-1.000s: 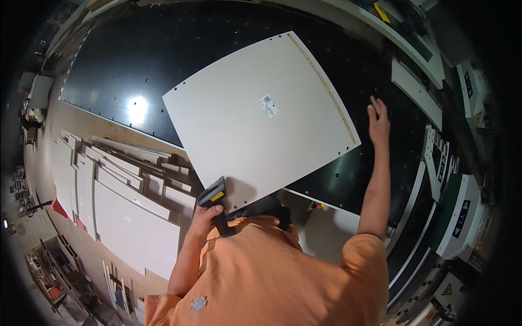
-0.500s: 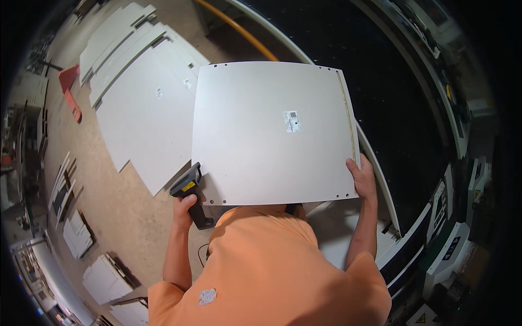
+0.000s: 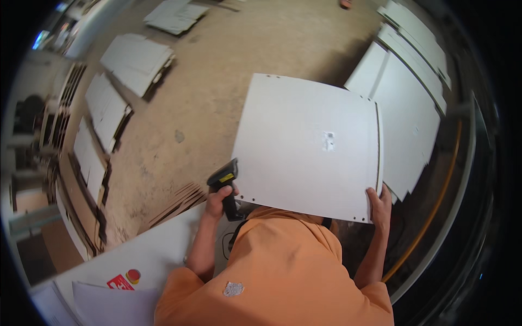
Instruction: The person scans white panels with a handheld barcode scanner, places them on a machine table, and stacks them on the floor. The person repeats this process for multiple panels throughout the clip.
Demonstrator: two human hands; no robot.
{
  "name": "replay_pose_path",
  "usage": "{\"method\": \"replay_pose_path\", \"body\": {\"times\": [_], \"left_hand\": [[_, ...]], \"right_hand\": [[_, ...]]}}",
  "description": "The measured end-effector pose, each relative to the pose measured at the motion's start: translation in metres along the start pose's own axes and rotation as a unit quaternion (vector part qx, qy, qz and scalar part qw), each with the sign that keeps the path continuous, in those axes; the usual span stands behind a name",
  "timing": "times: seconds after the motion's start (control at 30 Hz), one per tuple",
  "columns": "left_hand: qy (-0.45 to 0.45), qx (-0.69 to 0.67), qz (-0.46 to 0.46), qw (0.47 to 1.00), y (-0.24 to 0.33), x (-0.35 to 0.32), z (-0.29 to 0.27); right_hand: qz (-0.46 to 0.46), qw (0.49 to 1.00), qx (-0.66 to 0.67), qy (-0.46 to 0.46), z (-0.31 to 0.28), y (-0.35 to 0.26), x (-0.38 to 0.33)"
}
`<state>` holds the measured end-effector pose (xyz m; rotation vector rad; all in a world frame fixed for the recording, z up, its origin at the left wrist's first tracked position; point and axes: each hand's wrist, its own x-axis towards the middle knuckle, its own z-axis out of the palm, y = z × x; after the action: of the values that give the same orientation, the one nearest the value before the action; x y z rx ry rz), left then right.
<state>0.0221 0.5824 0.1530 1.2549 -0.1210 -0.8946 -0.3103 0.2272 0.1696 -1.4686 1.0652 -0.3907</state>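
Note:
A white rectangular panel (image 3: 299,141) is held up in front of me, with small holes near its corners and a groove along its right edge. On its face is a small printed label (image 3: 328,141). My right hand (image 3: 380,209) grips the panel at its lower right edge, thumb on the face. In my left hand (image 3: 218,202) is a black barcode scanner (image 3: 224,182) with a yellow sticker, fingers wrapped round its handle. That hand is at the panel's lower left corner; whether its hidden fingers also support the panel, I cannot tell.
Stacked white panels (image 3: 405,103) lie at the right, beside an orange pipe (image 3: 435,217). More panel stacks (image 3: 136,60) stand on the floor at the left. A white table (image 3: 157,244) with a red button (image 3: 133,276) and paper sheets (image 3: 111,304) is at lower left.
My view and body have turned left, so the stacked panels and pipe now appear at the right. The panel and scanner have come along, still in my hands; the white table has come into view.

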Motion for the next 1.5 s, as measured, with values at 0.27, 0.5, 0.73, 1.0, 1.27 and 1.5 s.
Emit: {"method": "replay_pose_path", "body": {"times": [0.27,0.5,0.73,1.0,1.27,1.5], "left_hand": [[0.3,-0.071,0.06,0.949,0.046,0.056,-0.108],[0.603,-0.154,0.031,0.782,0.112,0.016,-0.228],[0.74,-0.284,0.097,0.602,0.126,-0.016,-0.365],[0.732,-0.257,0.113,0.621,0.214,-0.038,-0.557],[0.719,-0.238,0.096,0.646,0.284,-0.007,-0.739],[0.731,-0.282,0.071,0.618,0.399,0.023,-0.897]], "right_hand": [[0.06,0.939,-0.248,-0.23,0.228,-0.018,0.222],[0.048,0.758,-0.4,-0.513,0.563,-0.091,0.309],[-0.036,0.597,-0.496,-0.63,0.88,-0.143,0.27],[0.043,0.622,-0.484,-0.614,1.051,-0.172,0.208],[0.227,0.717,-0.317,-0.578,1.238,-0.152,0.204],[0.369,0.818,-0.009,-0.441,1.502,-0.167,0.139]]}}
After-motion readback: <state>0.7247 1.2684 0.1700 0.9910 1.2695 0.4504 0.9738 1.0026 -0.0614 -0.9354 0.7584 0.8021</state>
